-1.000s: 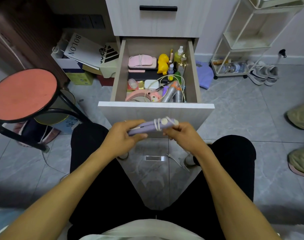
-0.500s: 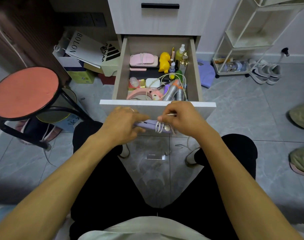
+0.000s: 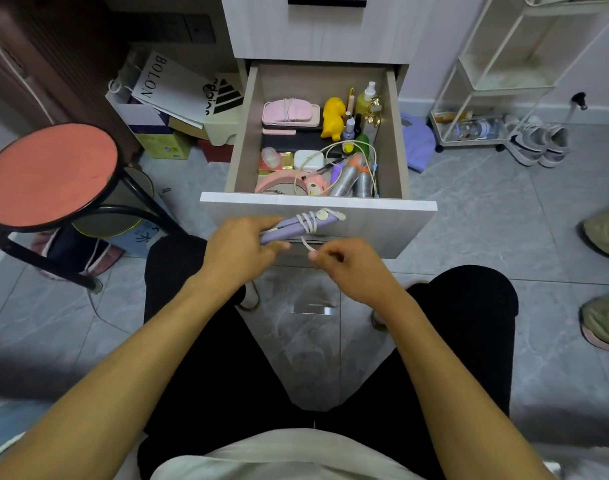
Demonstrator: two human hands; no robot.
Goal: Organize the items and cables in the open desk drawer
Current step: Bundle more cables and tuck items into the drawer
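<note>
The person's left hand (image 3: 239, 251) grips the near end of a slim lilac plastic hair tool (image 3: 298, 225) wound with a white cord (image 3: 308, 221), fingers and thumb curled round its lower left part. The tool is held in the air just in front of the pale wood front panel of the open drawer (image 3: 382, 220), above the person's lap, not inside the drawer. The right hand (image 3: 344, 266) sits just below and to the right of the tool, its fingertips pinching the loose white tail of the cord, which runs up from the pinch to the coils around the tool's middle.

The tool's long axis runs diagonally, from lower left in the left hand up to the right, its free end with a round pale disc pointing toward the drawer's right side.

Half a second ago both hands were close together against the drawer front, the right hand covering the coiled part. Now the right hand has dropped down and away, the coils are exposed, and the tool's far end is tilted higher.

Inside the drawer lie a yellow duck toy (image 3: 332, 117), a pink flat case (image 3: 291, 112) and two silver spray cans (image 3: 351, 178).
</note>
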